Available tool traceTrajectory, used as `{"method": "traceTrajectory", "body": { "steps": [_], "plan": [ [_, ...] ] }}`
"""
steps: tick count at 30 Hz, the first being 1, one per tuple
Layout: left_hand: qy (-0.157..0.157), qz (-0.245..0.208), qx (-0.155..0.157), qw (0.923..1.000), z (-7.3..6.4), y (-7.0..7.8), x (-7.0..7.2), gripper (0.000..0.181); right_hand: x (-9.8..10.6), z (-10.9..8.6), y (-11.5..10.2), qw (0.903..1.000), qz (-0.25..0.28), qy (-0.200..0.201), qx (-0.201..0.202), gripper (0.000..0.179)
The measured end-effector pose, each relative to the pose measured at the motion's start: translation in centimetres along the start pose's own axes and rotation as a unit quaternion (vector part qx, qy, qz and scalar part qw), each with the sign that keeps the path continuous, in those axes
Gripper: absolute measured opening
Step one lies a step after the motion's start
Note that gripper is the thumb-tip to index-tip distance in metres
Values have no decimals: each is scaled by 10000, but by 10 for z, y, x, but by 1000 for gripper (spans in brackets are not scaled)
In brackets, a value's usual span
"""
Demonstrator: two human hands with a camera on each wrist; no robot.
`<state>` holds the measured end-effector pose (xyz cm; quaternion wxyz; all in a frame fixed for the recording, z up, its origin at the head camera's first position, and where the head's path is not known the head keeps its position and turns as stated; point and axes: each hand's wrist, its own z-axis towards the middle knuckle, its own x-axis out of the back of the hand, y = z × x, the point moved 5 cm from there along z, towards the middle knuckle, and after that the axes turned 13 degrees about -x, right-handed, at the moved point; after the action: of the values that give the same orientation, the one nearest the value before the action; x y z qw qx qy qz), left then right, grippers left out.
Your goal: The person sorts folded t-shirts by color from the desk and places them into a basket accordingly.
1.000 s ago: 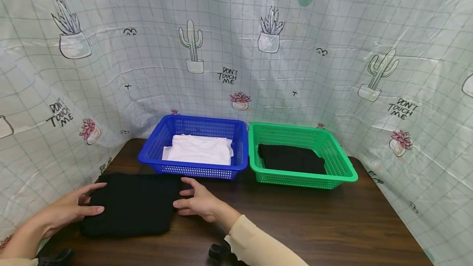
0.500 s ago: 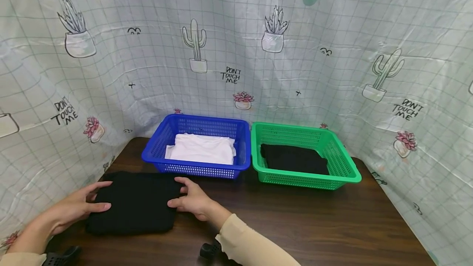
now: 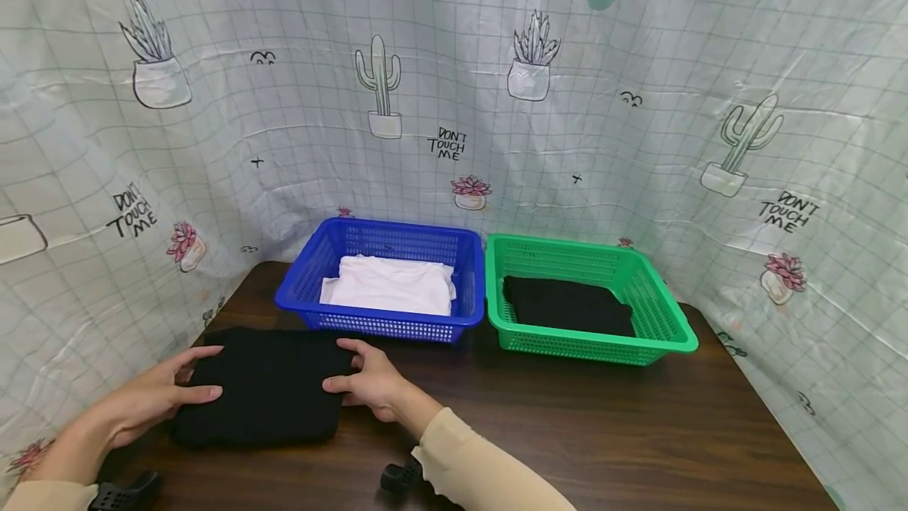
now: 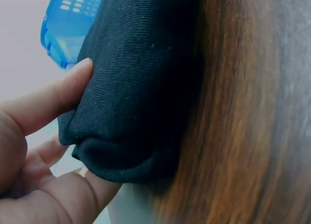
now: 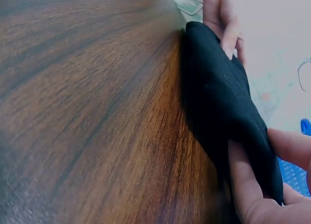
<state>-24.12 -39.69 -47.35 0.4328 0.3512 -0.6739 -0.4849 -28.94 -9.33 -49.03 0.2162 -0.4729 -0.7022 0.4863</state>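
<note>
A folded black garment (image 3: 266, 385), finely ribbed in the left wrist view (image 4: 126, 73), lies at the left of the table. Its left edge is held by my left hand (image 3: 152, 397), with two fingertips on top and other fingers at the folded side. My right hand (image 3: 376, 381) pinches the right edge; in the right wrist view one finger (image 5: 240, 170) goes in under the fabric while another presses its upper face. The fingers beneath are mostly hidden in the head view.
Behind the garment stands a blue basket (image 3: 291, 294) with folded white cloth (image 3: 393, 284) inside. To its right, a green basket (image 3: 596, 341) contains folded black cloth (image 3: 571, 306). A patterned curtain (image 3: 305, 124) encloses the dark wooden table (image 3: 567, 424).
My right hand has come left onto the garment's edge, and its fingers have closed on it. The left hand's fingers reach slightly farther over the garment. The head view has shifted slightly.
</note>
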Motion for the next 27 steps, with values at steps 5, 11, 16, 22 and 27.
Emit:
{"method": "traceTrajectory", "body": {
  "steps": [5, 11, 16, 22, 27],
  "plan": [
    [74, -126, -46, 9999, 1, 2, -5, 87, 1, 2, 3, 9999, 45, 114, 106, 68],
    [174, -186, -64, 9997, 3, 5, -14, 88, 4, -1, 2, 9987, -213, 421, 183, 66],
    [193, -337, -78, 9992, 5, 6, -26, 88, 14, -4, 2, 9978, -394, 469, 242, 68],
    [173, -515, -40, 9985, 7, 9, -44, 89, 34, -11, 6, 9982, -492, 269, 225, 67],
    [249, -539, -55, 9982, 14, 19, -58, 89, 50, -22, 1, 9982, -517, 124, 283, 67]
  ]
}}
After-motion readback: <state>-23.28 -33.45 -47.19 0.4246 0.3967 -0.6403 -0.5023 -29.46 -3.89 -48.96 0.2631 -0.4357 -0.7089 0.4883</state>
